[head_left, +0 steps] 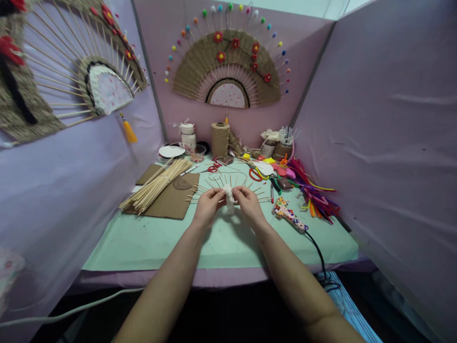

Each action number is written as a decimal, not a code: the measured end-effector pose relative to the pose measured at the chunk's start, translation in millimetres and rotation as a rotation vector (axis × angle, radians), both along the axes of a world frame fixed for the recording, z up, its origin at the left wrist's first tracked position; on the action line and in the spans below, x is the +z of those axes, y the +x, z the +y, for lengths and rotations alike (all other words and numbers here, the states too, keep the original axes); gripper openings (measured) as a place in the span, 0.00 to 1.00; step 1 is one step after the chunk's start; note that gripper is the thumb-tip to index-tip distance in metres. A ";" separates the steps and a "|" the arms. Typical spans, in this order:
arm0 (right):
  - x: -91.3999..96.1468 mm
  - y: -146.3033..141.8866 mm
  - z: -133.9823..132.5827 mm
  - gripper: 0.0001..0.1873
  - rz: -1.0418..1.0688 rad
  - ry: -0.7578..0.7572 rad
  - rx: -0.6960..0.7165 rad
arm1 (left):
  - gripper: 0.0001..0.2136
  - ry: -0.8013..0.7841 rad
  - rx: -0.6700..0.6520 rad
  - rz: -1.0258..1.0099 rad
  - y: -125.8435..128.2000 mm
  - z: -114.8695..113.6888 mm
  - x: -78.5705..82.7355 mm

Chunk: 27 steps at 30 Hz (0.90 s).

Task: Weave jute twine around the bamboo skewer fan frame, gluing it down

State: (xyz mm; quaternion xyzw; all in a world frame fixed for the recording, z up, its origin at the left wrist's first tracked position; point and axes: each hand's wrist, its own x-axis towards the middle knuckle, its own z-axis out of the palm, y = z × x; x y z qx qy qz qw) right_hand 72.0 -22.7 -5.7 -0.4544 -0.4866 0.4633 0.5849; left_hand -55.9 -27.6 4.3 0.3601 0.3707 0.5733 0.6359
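Mint table: white strip pinched at fanned sticks

Lilac sheeting, faintly creased, walls the table. Strip: thin, crumpled, lace-like; at table centre, between the hands. I read its long axis as near-to-far, loose end toward the person. Left hand and right hand: thumbs and fingertips closed narrowly on it, one each side. Slim, pale sticks radiate outward, away and sideways. Left: a tied stick bundle on flat, brown cardboard. Right: a colour-speckled glue gun.

Both hands side by side, pinched
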 end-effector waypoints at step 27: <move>-5.8 2.0 -0.3 0.16 0.148 -0.093 0.125 | 0.12 -0.078 -0.026 -0.031 -1.4 -2.0 4.3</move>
